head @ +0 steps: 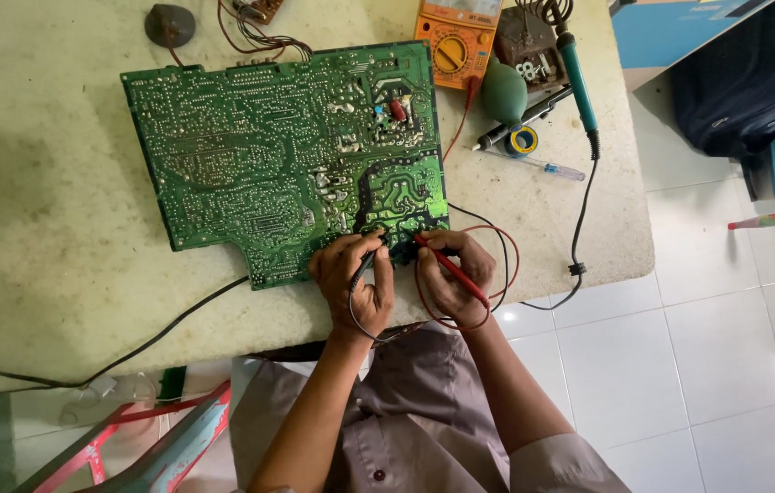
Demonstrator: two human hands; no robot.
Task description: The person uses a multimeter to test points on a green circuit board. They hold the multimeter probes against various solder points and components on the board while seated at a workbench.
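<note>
A large green circuit board point(269, 155) lies solder side up on a pale worktable point(41, 201). My left hand point(354, 285) grips a black test probe point(366, 267) whose tip touches the board's near right corner. My right hand point(450, 274) holds a red test probe point(450, 269), its tip on the same corner, a little to the right. The two tips sit close together. Red and black leads point(503, 265) loop away from the probes over the table edge. An orange multimeter point(454, 41) stands at the table's far side.
A teal soldering iron point(579, 82) with a black cord, a green rubber bulb point(504, 91), a solder roll point(523, 140) and a small screwdriver point(552, 169) lie right of the board. A black cable point(159, 333) runs off the left front. A dark bag point(753, 73) sits on the tiled floor.
</note>
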